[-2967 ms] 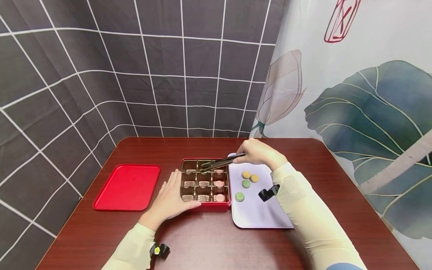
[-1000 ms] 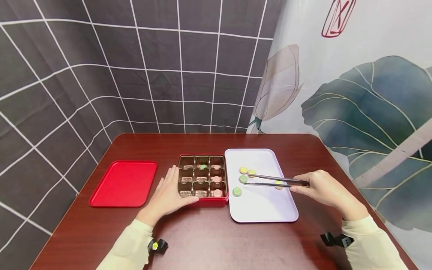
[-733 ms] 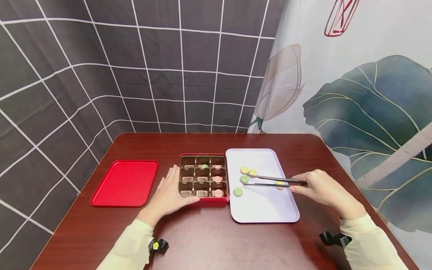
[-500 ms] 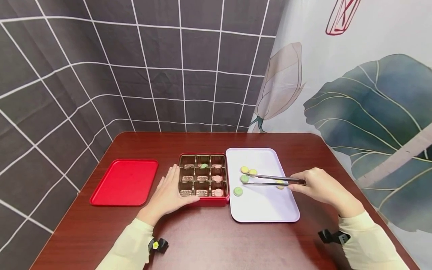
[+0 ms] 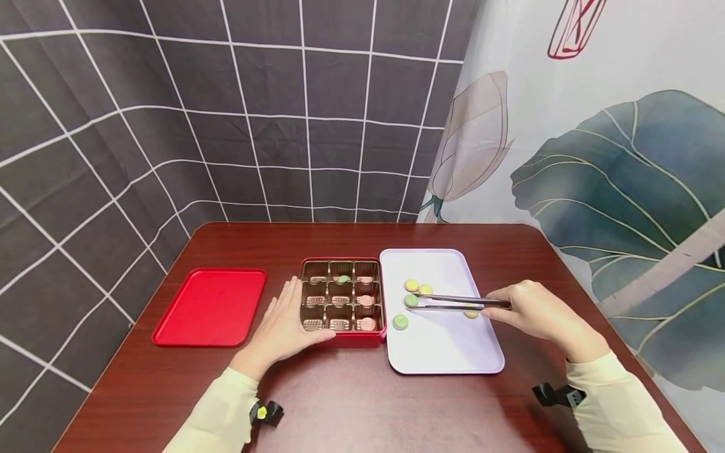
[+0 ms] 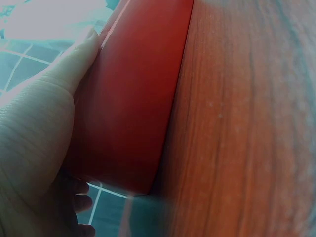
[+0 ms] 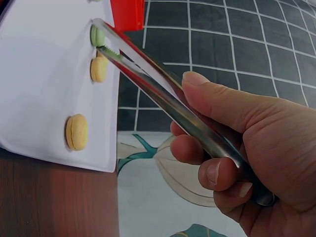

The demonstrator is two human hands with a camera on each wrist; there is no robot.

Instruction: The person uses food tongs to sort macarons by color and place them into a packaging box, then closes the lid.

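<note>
My right hand (image 5: pixel 538 311) grips metal tongs (image 5: pixel 453 302) — tips closing on a green macaron (image 5: pixel 411 301) on the white tray (image 5: pixel 447 352) — while my left hand (image 5: pixel 283 330), fingers flat, steadies the red box (image 5: pixel 342 296).

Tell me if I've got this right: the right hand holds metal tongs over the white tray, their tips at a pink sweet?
Not quite. The head view shows the tongs in the right hand over the white tray, but their tips are at a green sweet, not a pink one.
</note>
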